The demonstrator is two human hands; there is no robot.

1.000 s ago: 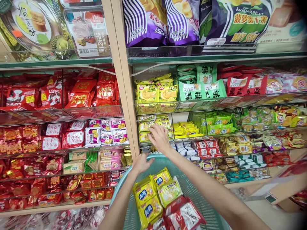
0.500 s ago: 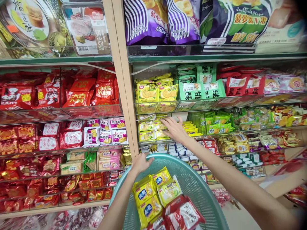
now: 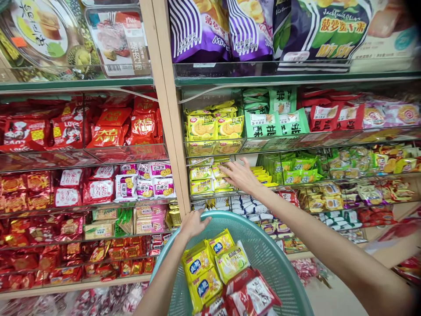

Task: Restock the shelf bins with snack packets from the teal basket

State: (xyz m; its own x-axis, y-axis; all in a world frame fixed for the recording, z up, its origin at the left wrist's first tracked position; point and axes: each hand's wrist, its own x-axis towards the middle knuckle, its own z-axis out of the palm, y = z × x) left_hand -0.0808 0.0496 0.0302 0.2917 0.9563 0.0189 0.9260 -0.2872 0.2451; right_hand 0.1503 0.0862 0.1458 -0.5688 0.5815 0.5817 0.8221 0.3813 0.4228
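My left hand (image 3: 194,224) is closed over the far rim of a teal plastic basket (image 3: 296,281). Inside the basket lie yellow packets (image 3: 205,287), a yellow-green lemon packet (image 3: 232,263) and red-and-white packets (image 3: 255,298). My right hand (image 3: 240,174) reaches into a shelf compartment, its fingers spread over the small yellow packets (image 3: 201,180) at their right side. The fingertips touch or hover just over these packets; which of the two I cannot tell. Nothing shows between the fingers.
A wooden upright (image 3: 171,109) divides the shelves. Clear shelf lips (image 3: 217,147) front the compartments. Above are yellow biscuit packs (image 3: 202,127) and green packs (image 3: 292,122); red packs (image 3: 110,127) fill the left side. Large purple bags (image 3: 200,30) stand on the top shelf.
My right hand has shifted very slightly at the yellow packets, and its forearm sits a little lower. My left hand and the basket look the same.
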